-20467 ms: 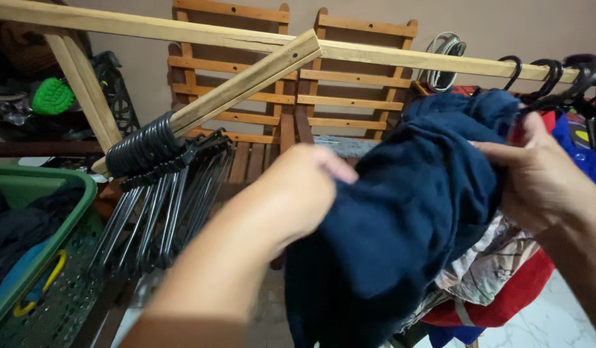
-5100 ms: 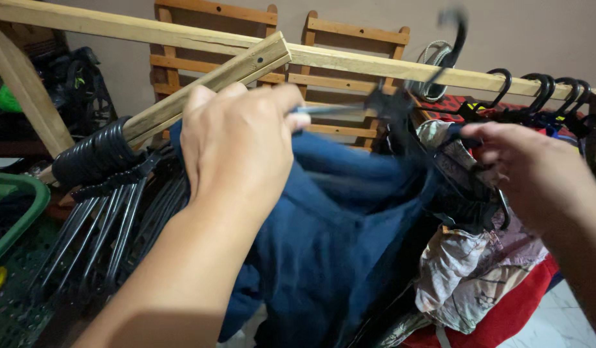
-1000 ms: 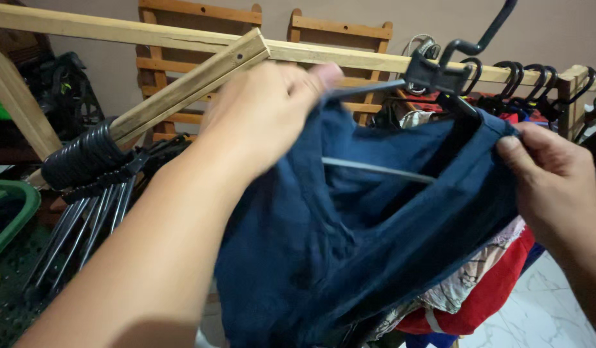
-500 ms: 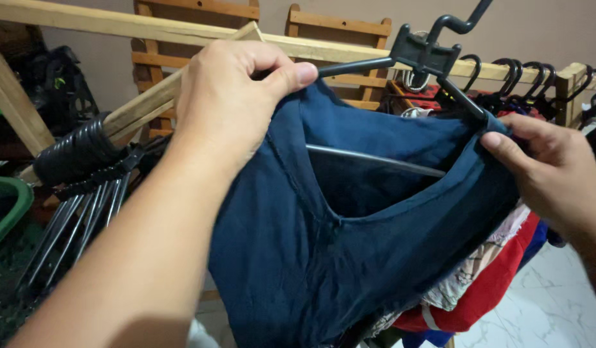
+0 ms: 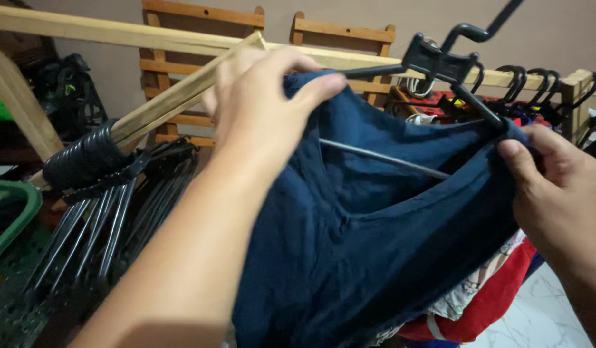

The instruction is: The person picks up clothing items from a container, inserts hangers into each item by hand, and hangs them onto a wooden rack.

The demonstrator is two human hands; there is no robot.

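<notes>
Navy cloth filled the middle of the head view: a soft, limp shirt (image 5: 375,245) draped over a black hanger (image 5: 440,64), sagging in loose folds below its thin metal crossbar (image 5: 382,158). It looked light and floppy, no stiffness at all, likely to slide off the hanger's sloped arms unless held at the shoulder seams. Those seams seemed the sensible place to hold, and both hands were there. The left hand (image 5: 266,109) had its fingers (image 5: 317,87) pinched shut on the shirt's left shoulder at the hanger's end; the right hand (image 5: 556,187) had its fingers closed on the other shoulder. The hanger's hook (image 5: 485,26) rose free above a wooden rail (image 5: 117,32), not yet caught on it.

Along the rail to the right hung more black hooks (image 5: 536,80) with red cloth (image 5: 491,296) and patterned cloth beneath. Left of the hands, a bunch of empty hangers (image 5: 105,212) hung from a slanted wooden bar (image 5: 182,96), with a green basket (image 5: 18,209) below. No packages, labels or signs were visible
</notes>
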